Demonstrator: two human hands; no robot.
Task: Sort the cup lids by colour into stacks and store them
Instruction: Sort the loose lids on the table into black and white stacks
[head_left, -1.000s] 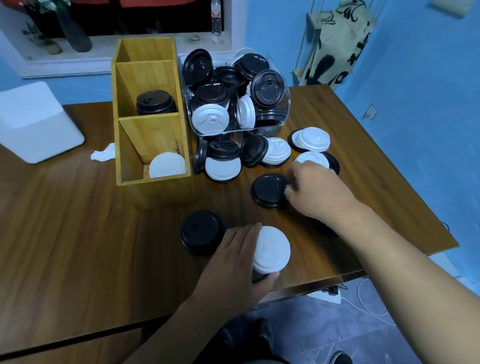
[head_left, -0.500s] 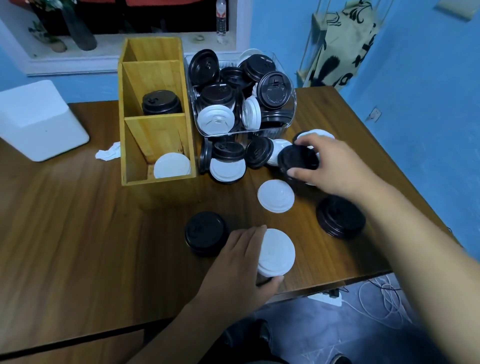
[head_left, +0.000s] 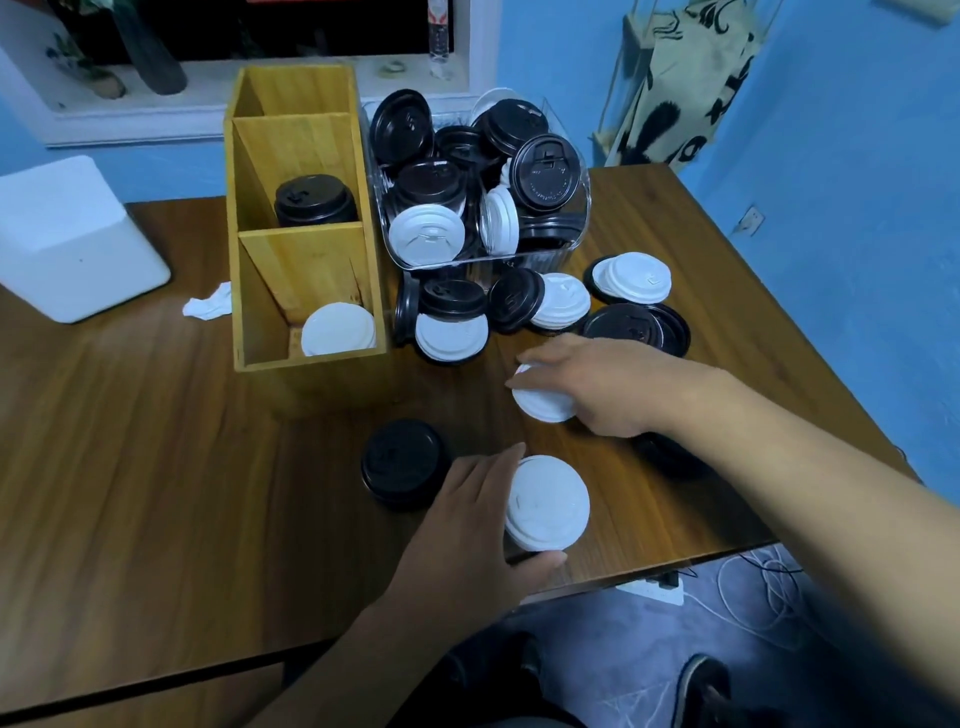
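Note:
My left hand (head_left: 467, 525) holds a stack of white lids (head_left: 548, 501) near the table's front edge, thumb below it and fingers along its left side. A stack of black lids (head_left: 402, 462) stands just left of that hand. My right hand (head_left: 608, 384) grips a single white lid (head_left: 543, 402) on the table. Another black stack (head_left: 675, 457) is partly hidden under my right forearm. Loose black and white lids (head_left: 452, 322) lie in front of a clear bin (head_left: 483, 260) heaped with lids. A wooden organiser (head_left: 301, 218) holds black lids (head_left: 314, 200) in its middle compartment and white lids (head_left: 337, 330) in its front one.
A white box (head_left: 72, 239) sits at the table's left and a crumpled tissue (head_left: 208, 304) lies beside the organiser. The table's front edge (head_left: 649, 569) runs just below my left hand. A blue wall is close on the right. Cables lie on the floor.
My right hand left the black lid it held by the loose pile, moved toward me and now grips the single white lid. My left hand stayed on the white stack.

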